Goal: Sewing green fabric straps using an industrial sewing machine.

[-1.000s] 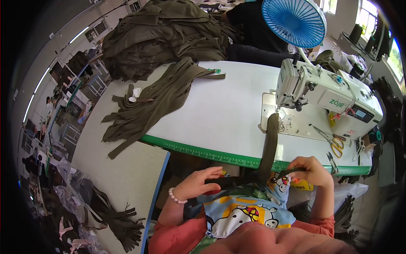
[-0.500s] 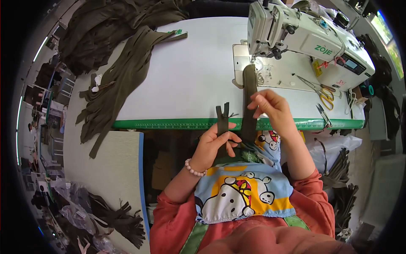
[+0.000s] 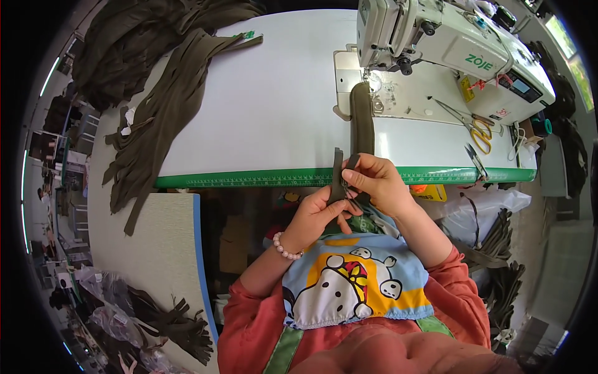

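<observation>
Just over the table's front edge, my left hand is closed around an olive-green zipper, its tape end pointing up. My right hand pinches the zipper's other tape end between thumb and fingers, so the two ends stand spread apart. Some of the zipper's lower part is hidden by my fingers. Behind my hands a long olive strip lies on the table, its far end at the needle of a white sewing machine. The strip's near part is hidden behind my right hand.
Yellow-handled scissors and small snips lie right of the strip. Olive strips hang over the table's left side, before a dark fabric heap. A green ruler band borders the front edge; a pale board stands left.
My right hand has come down and left from the long strip to the zipper and taken hold of one tape end. My left hand keeps the zipper. The whole view has shifted slightly.
</observation>
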